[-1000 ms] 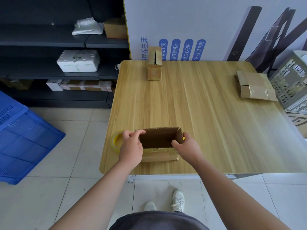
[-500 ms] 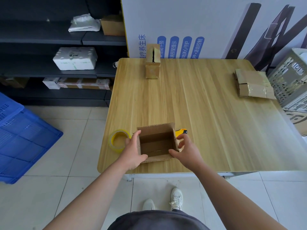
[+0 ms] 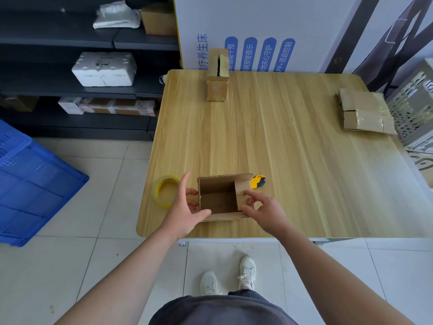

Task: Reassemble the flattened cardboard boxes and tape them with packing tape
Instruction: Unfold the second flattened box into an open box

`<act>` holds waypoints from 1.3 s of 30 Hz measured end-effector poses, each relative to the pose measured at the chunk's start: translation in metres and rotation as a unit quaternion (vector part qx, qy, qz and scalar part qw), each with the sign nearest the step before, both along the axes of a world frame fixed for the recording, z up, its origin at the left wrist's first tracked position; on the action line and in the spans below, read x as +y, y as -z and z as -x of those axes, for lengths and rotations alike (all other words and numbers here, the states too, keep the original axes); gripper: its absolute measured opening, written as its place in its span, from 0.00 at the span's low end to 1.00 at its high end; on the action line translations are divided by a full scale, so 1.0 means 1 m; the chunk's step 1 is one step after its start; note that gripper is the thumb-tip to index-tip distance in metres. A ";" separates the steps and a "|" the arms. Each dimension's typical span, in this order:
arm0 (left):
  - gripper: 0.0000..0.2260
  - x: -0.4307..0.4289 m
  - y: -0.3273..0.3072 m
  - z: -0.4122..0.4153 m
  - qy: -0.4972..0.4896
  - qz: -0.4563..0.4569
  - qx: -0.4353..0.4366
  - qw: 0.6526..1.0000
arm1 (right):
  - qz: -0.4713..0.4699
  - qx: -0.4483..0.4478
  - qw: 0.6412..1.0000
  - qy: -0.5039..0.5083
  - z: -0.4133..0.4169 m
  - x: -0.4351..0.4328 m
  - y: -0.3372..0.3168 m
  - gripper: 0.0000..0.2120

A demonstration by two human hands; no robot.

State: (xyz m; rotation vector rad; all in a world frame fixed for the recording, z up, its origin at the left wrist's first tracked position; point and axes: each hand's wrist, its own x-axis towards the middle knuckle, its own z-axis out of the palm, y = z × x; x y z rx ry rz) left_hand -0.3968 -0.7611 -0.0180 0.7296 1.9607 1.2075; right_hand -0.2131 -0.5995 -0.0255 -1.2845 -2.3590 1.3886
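Note:
A small brown cardboard box (image 3: 220, 199) stands open-topped near the front edge of the wooden table (image 3: 293, 160). My left hand (image 3: 187, 207) grips its left wall, thumb on the front corner, fingers spread. My right hand (image 3: 262, 211) presses the right flap inward with its fingertips. A roll of yellow packing tape (image 3: 165, 191) lies just left of my left hand. A yellow utility knife (image 3: 257, 181) peeks out behind the box's right corner. A stack of flattened boxes (image 3: 362, 113) lies at the table's far right.
A small assembled box (image 3: 218, 76) with upright flaps stands at the table's back edge against a white printed board (image 3: 269, 31). Dark shelves (image 3: 82, 66) with packages stand at left, a blue crate (image 3: 28, 184) on the floor, a grey crate (image 3: 414, 106) at right.
The box was tipped from lying on its side to standing with its opening upward. My right hand shifted to fold the right flap inward; my left hand spread along the left wall.

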 end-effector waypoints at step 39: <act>0.19 0.017 0.019 0.004 0.055 0.057 0.057 0.995 | -0.282 -0.027 0.940 -0.189 0.007 0.011 0.003 0.16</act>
